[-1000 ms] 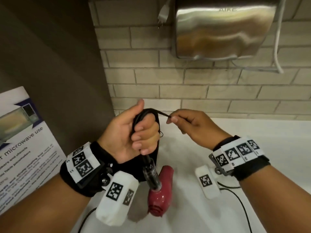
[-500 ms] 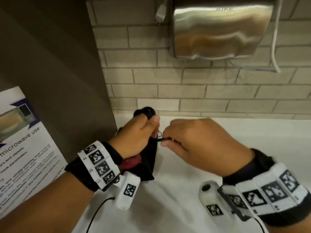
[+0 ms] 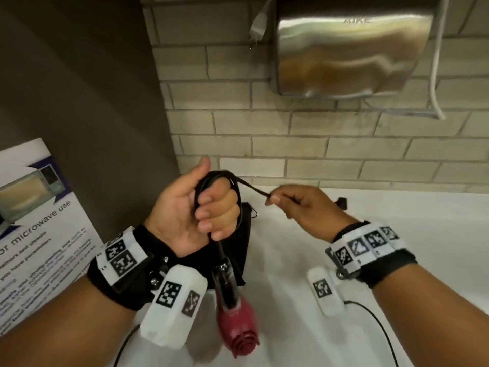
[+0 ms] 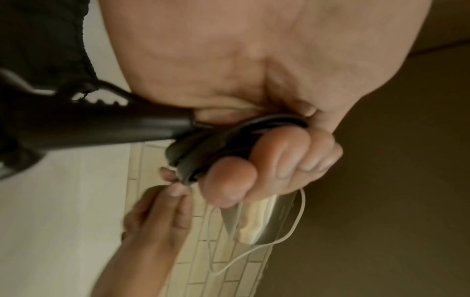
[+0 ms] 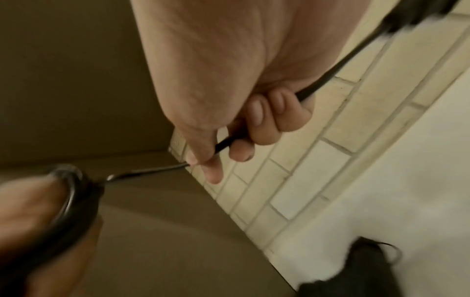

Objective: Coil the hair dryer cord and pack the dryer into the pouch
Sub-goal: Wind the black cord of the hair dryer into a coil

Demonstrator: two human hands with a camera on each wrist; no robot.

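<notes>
My left hand (image 3: 203, 215) grips several loops of the black cord (image 3: 239, 197) in its fist, palm toward me. The red hair dryer (image 3: 236, 324) hangs below that fist by its black handle (image 3: 225, 279). My right hand (image 3: 296, 205) pinches the free run of cord (image 5: 328, 76) between thumb and fingers and holds it taut, to the right of the left fist. In the left wrist view the coil (image 4: 216, 148) wraps my curled fingers. The black pouch (image 3: 246, 229) lies on the white counter (image 3: 397, 234) behind the left hand, mostly hidden. The cord's plug (image 3: 341, 202) lies on the counter beyond the right hand.
A steel hand dryer (image 3: 352, 46) hangs on the brick wall (image 3: 291, 133) above, with a grey plug (image 3: 258, 27) dangling beside it. A brown partition (image 3: 79, 102) stands at left, with a microwave-use sign (image 3: 34, 221) against it.
My left fist has turned palm-up again and lifted, so the red dryer hangs into view below it. My right hand drew back to the right, laying another turn of cord over the fist.
</notes>
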